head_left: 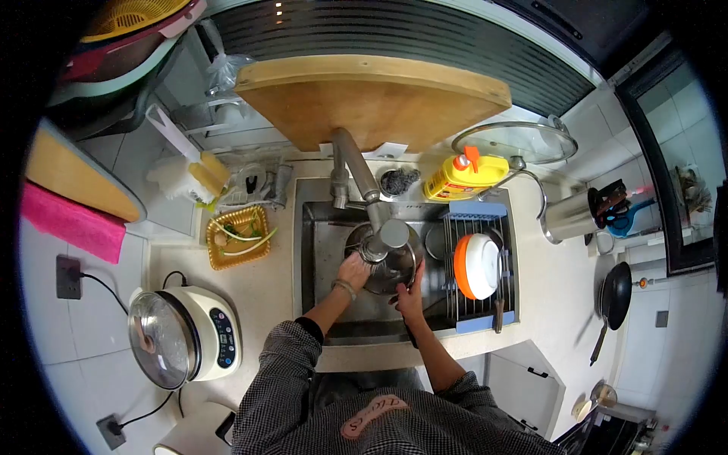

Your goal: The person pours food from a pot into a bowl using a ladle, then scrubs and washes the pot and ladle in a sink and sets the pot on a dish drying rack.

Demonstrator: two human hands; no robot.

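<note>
A round metal pan (393, 267) is tilted in the steel sink (322, 330), under the faucet (392, 235). My right hand (410, 301) grips its near right rim, thumb up along the edge. A dark handle-like piece (412, 334) shows just below that hand. My left hand (353, 271) is at the pan's left side, with its fingers curled in and partly hidden behind the faucet head. What it holds, if anything, I cannot make out. A band circles my left wrist.
Right of the pan, a drying rack (476, 324) holds an orange bowl (460, 267) and a white bowl (481, 265). Behind stand a yellow detergent bottle (466, 178), steel wool (400, 180) and a wooden board (371, 98). Left are a yellow basket (233, 258) and an electric cooker (205, 334).
</note>
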